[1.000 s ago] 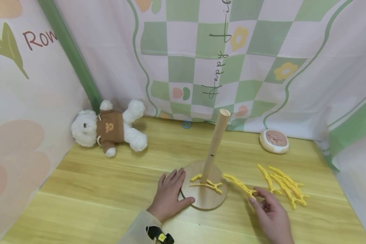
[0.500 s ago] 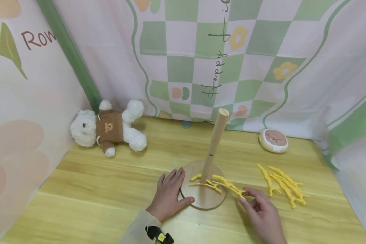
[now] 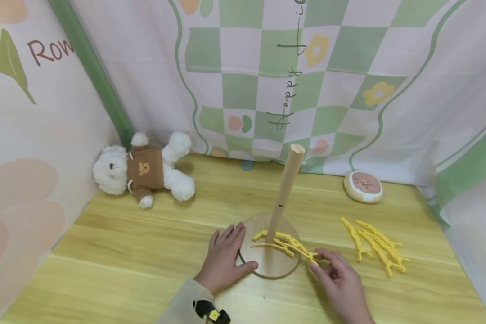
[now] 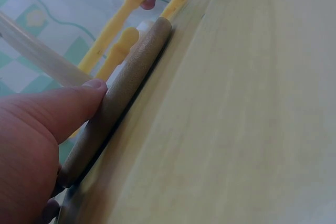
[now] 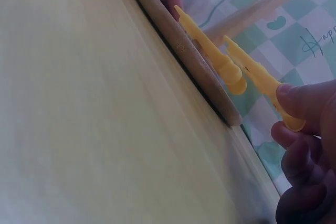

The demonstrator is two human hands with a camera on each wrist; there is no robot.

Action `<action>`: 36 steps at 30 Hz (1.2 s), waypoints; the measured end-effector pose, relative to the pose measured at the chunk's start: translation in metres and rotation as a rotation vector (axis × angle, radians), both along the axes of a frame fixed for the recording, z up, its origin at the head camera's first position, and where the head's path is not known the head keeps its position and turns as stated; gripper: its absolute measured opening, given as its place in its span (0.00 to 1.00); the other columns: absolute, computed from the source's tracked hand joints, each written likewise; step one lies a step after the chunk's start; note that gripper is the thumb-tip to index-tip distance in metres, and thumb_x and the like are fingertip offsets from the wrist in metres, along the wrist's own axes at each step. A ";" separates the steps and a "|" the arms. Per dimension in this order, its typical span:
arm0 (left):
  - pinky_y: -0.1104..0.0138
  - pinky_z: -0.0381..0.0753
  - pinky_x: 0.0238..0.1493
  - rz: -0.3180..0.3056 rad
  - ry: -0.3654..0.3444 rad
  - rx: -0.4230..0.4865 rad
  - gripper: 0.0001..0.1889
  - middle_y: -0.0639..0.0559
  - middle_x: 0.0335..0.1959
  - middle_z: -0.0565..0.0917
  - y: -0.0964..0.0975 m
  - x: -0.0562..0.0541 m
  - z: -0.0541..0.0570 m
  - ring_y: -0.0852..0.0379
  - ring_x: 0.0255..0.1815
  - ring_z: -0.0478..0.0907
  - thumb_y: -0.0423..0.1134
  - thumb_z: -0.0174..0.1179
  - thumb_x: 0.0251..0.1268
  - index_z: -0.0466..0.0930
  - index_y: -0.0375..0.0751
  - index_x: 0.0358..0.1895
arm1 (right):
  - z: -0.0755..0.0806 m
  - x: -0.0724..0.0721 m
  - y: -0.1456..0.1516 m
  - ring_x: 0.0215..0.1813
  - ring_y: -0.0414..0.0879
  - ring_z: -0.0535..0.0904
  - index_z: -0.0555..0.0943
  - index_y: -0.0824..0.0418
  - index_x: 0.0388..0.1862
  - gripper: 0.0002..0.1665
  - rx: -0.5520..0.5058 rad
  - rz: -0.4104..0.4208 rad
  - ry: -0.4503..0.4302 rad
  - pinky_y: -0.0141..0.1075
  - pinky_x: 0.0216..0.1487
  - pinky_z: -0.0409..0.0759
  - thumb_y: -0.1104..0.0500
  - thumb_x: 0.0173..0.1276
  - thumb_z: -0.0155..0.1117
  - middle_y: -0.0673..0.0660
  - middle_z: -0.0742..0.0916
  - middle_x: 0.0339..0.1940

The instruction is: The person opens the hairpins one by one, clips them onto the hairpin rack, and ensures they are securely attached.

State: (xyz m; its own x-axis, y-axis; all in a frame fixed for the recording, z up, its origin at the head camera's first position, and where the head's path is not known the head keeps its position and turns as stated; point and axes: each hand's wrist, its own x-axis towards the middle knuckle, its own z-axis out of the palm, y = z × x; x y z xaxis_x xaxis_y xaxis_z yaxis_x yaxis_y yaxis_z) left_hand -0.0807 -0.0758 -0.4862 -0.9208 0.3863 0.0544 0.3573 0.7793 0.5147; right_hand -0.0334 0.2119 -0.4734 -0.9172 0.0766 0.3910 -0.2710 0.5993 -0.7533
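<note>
In the head view a wooden rod (image 3: 284,193) rises, tilted in the picture, from a round wooden base (image 3: 273,270). My left hand (image 3: 224,261) rests at the base's left edge, fingers straight, thumb (image 4: 79,106) against the rim. A curved yellow branch-shaped piece (image 3: 290,241) is pinched by its forked end between thumb and index finger of my right hand (image 3: 342,281). Its far part reaches over the base beside the rod. Another yellow branch piece (image 3: 285,248) lies low across the base, apart from the held one in the right wrist view.
Several more yellow branch pieces (image 3: 376,245) lie in a loose group on the table (image 3: 146,270) at right. A white plush dog (image 3: 146,171) in a brown top lies at back left. A blue ring (image 3: 247,165) and a rounded white device (image 3: 363,186) sit near the curtain (image 3: 243,90).
My right hand has moved left with the yellow branch piece, bringing it from the base's right edge to over the base by the rod. The left hand has stayed in place.
</note>
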 end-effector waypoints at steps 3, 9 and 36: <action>0.40 0.41 0.76 0.001 0.006 0.000 0.50 0.48 0.81 0.56 0.000 0.000 0.000 0.42 0.80 0.52 0.69 0.59 0.63 0.55 0.41 0.79 | -0.001 -0.001 -0.001 0.21 0.35 0.69 0.84 0.64 0.48 0.22 0.004 0.011 -0.004 0.25 0.19 0.69 0.74 0.54 0.75 0.45 0.80 0.30; 0.39 0.41 0.76 -0.004 0.015 0.001 0.50 0.47 0.80 0.56 0.001 0.000 0.000 0.42 0.80 0.53 0.69 0.59 0.63 0.56 0.40 0.79 | -0.004 -0.005 -0.003 0.22 0.35 0.70 0.85 0.64 0.49 0.22 -0.007 0.014 -0.034 0.26 0.19 0.70 0.72 0.53 0.76 0.47 0.81 0.31; 0.39 0.41 0.76 -0.015 0.005 -0.007 0.50 0.47 0.81 0.54 -0.001 -0.002 -0.003 0.42 0.80 0.51 0.70 0.56 0.64 0.54 0.40 0.80 | -0.005 -0.014 -0.007 0.23 0.35 0.71 0.86 0.62 0.50 0.23 -0.023 0.077 -0.012 0.26 0.21 0.70 0.70 0.54 0.77 0.49 0.82 0.33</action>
State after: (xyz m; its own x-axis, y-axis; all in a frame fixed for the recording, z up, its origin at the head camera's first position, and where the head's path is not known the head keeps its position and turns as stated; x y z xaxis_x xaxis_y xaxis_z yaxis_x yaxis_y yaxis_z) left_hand -0.0824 -0.0765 -0.4892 -0.9147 0.4002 0.0559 0.3712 0.7774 0.5078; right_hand -0.0475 0.2049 -0.4781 -0.9255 0.0149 0.3784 -0.3060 0.5592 -0.7705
